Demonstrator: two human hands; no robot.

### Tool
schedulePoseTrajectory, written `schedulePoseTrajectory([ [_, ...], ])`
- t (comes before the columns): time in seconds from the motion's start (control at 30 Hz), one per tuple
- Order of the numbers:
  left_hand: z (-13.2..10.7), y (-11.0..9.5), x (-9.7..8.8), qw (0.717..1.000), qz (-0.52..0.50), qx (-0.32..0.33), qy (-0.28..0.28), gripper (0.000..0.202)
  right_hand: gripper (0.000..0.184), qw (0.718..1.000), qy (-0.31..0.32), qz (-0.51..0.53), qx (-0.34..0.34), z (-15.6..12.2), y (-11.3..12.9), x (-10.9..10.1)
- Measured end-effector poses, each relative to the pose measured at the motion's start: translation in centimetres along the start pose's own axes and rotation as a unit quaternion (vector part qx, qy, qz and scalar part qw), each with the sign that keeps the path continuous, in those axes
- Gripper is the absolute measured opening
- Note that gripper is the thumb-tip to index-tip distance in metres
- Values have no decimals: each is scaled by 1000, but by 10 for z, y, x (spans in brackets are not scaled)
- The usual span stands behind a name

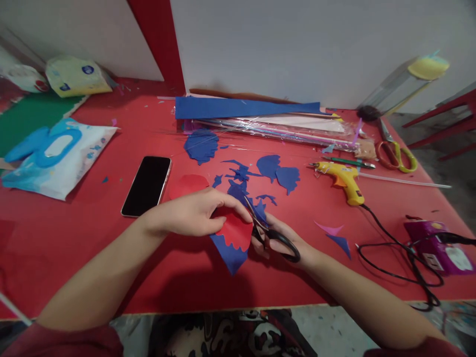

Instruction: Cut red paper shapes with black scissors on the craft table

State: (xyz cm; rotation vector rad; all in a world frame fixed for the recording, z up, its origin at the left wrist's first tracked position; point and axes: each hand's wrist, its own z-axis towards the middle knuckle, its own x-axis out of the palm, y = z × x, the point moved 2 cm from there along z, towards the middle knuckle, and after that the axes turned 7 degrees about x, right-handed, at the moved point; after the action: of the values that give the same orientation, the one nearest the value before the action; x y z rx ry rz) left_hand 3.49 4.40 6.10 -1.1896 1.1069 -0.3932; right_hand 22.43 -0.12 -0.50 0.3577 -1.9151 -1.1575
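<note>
My left hand (193, 214) is closed on a red paper shape (238, 232) laid over a blue paper piece (229, 254), pinching both near their top edge. My right hand (282, 238) grips black-handled scissors (269, 232), whose blades point up and left along the right edge of the red shape. Both hands hover just above the red table (111, 258) near its front edge. Several blue paper scraps (256, 176) and a red paper cut-out (188, 184) lie just beyond the hands.
A black phone (147, 185) lies left of centre. A yellow glue gun (344, 179) with a black cord (390, 248), green-handled scissors (396, 153) and a purple device (439, 245) sit to the right. Wipes packs (55, 156) lie left; blue sheets and plastic-wrapped paper (260, 116) line the wall.
</note>
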Motion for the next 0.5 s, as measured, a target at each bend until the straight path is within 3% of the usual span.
schedulePoseTrajectory([
  [0.5,-1,-1,-1,1000,7,13,-5,51,46,1000,-3,3,0,0,1,0],
])
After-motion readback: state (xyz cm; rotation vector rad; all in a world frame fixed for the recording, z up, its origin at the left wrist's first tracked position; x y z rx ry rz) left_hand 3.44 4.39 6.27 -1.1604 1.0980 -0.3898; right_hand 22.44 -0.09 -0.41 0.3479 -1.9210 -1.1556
